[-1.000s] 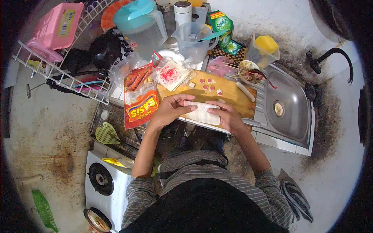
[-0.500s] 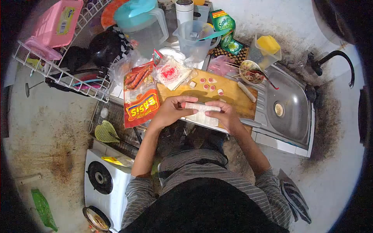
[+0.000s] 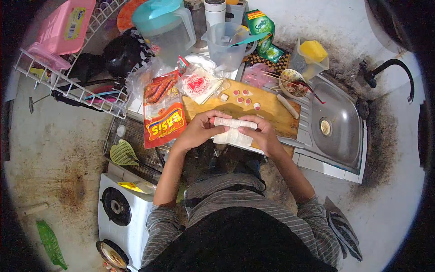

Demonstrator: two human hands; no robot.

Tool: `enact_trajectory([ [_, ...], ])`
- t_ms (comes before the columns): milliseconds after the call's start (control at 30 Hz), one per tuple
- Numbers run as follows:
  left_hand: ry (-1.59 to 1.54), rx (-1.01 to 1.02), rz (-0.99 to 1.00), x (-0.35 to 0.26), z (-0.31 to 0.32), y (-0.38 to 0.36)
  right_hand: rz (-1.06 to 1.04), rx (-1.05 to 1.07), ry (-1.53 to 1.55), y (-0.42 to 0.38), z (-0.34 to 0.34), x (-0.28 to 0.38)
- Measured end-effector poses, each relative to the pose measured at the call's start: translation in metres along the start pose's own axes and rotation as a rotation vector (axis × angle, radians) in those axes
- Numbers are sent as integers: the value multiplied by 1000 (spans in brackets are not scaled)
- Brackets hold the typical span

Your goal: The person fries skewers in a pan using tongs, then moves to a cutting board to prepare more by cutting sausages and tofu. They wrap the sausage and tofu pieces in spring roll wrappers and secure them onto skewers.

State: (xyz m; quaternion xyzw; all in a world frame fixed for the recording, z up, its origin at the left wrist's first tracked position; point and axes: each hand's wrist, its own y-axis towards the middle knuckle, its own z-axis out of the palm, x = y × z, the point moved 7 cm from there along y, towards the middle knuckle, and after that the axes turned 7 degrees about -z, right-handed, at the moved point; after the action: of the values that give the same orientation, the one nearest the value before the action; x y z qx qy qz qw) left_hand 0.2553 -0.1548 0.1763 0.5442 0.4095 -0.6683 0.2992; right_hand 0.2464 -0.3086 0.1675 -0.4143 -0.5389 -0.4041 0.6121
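A white wrapper sheet [image 3: 232, 136] is partly rolled round a sausage, whose red end shows at the left. My left hand [image 3: 199, 130] grips the left end of the roll with thumb and fingers. At the right end, my right hand [image 3: 264, 135] pinches it the same way. The roll is held over the near edge of the wooden cutting board [image 3: 217, 106]. Several cut wrapped pieces [image 3: 247, 102] lie on the board beyond my hands. A longer wrapped roll [image 3: 287, 106] rests at the board's right end.
A red sausage packet [image 3: 164, 120] and a wrapper packet [image 3: 197, 84] lie left. Behind stand a measuring jug [image 3: 226, 47] and a bowl with skewers [image 3: 294, 85]. A knife [image 3: 290, 142] lies by the sink [image 3: 337, 120]. A stove [image 3: 122, 217] is at lower left.
The roll between my hands has shifted slightly, and its loose flap hangs a little differently. Both hands keep their grip on it.
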Motion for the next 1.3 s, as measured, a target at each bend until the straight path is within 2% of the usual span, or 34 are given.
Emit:
enact_trajectory([
  [267, 19, 57, 23, -11, 6, -6, -57, -33, 62, 2, -3, -10],
  [333, -99, 63, -47, -14, 10, -10, -20, -45, 78, 1, -3, -9],
  [467, -1, -35, -131, 1, 1, -6, -19, -30, 53, -1, -2, -6],
  [733, 89, -116, -30, 1, -5, -8, 3, 58, -95, 0, 1, -9],
  [867, 70, -131, -35, -5, -6, -12, 24, 78, 29, 2, 9, -5],
  [933, -23, -113, 3, -8, -4, -12, 238, 185, -27, -5, 17, -6],
  [1067, -92, -124, 47, -6, -4, -12, 203, 214, -43, -4, 18, -12],
  [1133, -249, -155, -75, 2, -2, -13, 185, 135, 206, -3, 18, -18],
  [1167, -249, -155, -76, 4, -1, -13, 185, 135, 206, -4, 20, -19],
  [1233, -334, -141, -237, 23, 4, -11, 114, 34, 233, -4, 16, -17],
  [1300, -371, -168, -205, 34, 3, -9, 112, 16, 215, -4, 15, -17],
])
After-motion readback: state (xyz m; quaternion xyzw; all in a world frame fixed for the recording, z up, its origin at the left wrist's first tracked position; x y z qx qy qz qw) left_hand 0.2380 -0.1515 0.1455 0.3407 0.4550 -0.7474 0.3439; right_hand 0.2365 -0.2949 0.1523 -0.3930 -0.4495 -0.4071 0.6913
